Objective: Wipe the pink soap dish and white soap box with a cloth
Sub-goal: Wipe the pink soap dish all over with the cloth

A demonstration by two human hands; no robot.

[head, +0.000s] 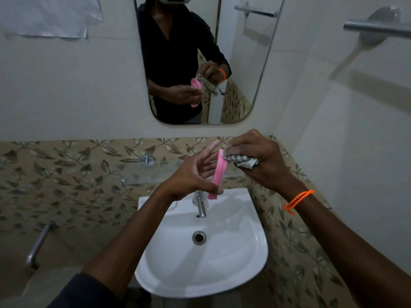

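My left hand (193,176) holds the pink soap dish (217,174) on edge above the basin, thumb at its lower end and fingers spread behind it. My right hand (255,156) grips a bunched grey checked cloth (244,161) and presses it against the dish's upper end. An orange bead bracelet (299,198) circles the right wrist. The mirror shows the same grip from the front. No white soap box shows anywhere in view.
A white washbasin (251,258) with a chrome tap (201,206) sits right below my hands. A glass shelf (155,172) runs along the leaf-patterned tiles. A mirror (249,63) hangs above, a towel bar (375,27) at the upper right, a pipe (37,245) at the lower left.
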